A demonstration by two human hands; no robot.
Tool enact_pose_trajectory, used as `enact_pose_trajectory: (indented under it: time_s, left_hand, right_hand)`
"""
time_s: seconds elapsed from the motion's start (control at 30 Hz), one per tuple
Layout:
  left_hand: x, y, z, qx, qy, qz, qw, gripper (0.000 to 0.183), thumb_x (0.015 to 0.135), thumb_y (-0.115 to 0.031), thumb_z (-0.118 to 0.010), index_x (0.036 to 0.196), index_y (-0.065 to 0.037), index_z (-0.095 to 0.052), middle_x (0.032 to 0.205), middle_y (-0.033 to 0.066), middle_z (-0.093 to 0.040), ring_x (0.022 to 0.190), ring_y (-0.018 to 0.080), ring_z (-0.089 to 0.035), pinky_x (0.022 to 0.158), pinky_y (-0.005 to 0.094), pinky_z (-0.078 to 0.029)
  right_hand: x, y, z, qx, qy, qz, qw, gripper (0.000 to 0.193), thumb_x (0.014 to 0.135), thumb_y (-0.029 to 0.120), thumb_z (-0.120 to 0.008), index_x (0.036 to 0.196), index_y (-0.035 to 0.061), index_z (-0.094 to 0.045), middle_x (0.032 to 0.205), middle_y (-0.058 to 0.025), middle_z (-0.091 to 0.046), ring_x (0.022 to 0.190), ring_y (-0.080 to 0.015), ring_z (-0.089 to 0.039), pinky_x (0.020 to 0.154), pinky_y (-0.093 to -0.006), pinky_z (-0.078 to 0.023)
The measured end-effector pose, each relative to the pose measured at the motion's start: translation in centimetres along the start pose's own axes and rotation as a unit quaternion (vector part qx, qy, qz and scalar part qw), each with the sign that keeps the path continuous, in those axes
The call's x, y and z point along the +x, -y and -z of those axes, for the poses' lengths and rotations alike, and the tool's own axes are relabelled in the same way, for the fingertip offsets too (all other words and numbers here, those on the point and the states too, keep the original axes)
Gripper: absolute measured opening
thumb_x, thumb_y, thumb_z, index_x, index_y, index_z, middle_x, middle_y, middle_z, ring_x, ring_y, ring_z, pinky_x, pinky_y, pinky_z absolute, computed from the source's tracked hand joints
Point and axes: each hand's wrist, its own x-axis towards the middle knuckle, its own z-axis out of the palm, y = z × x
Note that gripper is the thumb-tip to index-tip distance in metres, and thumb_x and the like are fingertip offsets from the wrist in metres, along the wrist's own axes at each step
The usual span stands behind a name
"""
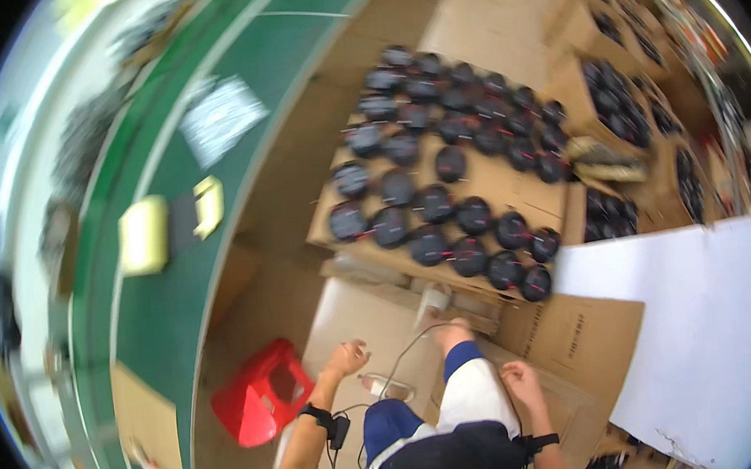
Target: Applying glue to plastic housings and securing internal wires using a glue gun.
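2 grips, left hand [347,358] and right hand [523,384], spread loosely; 1 red plastic stool [255,407] stands at the left's 9 o'clock, 20-plus round black domes [434,203] at 1 o'clock.

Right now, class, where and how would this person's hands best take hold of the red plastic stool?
Probably by the narrow rim beside the opening in the red plastic stool, coming from the person's right, where the left hand is nearer. The gap seems to leave room to curl around that rim, while the opposite end looks broad and smooth, offering less to grip.
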Motion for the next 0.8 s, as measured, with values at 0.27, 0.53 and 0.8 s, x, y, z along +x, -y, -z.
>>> enact_pose_trajectory:
  time_s: [0.27, 0.53, 0.8]
  left_hand:
    - [-37.2, 22.7, -18.7, -0.356, -0.283, 0.276, 0.847, 0.045, 0.079, -0.024, -0.067, 0.118, -0.001, -0.064, 0.090, 0.0134, -0.073, 0.082, 0.0223, -0.070, 0.072, 0.0347, -0.057]
    - [-48.5, 26.7, -37.7, -0.631, -0.371, 0.337, 0.592, 0.030, 0.082, -0.011, -0.064, 0.111, -0.003, -0.066, 0.073, 0.0080, -0.070, 0.061, 0.0157, -0.066, 0.055, 0.0295, -0.054]
    - [-56.8, 33.8, -35.2, -0.538, -0.311, 0.299, 0.724, 0.033, 0.085, -0.023, -0.060, 0.114, -0.009, -0.068, 0.099, 0.0085, -0.072, 0.083, 0.0180, -0.069, 0.068, 0.0334, -0.056]
  right_hand:
    - [1.7, 8.4, -16.1, -0.173, 0.232, 0.138, 0.947, 0.016, 0.091, 0.005, -0.058, 0.103, -0.0022, -0.065, 0.084, -0.0116, -0.070, 0.070, -0.0161, -0.067, 0.064, -0.0281, -0.054]
    - [-10.8, 19.4, -39.2, -0.353, 0.465, 0.249, 0.773, 0.026, 0.093, 0.020, -0.057, 0.090, -0.0025, -0.070, 0.082, -0.0092, -0.072, 0.073, -0.0152, -0.069, 0.064, -0.0293, -0.055]
    - [-19.3, 18.3, -59.2, -0.355, 0.562, 0.225, 0.712, 0.023, 0.092, 0.019, -0.056, 0.091, 0.0005, -0.069, 0.081, -0.0094, -0.071, 0.071, -0.0166, -0.069, 0.063, -0.0295, -0.054]
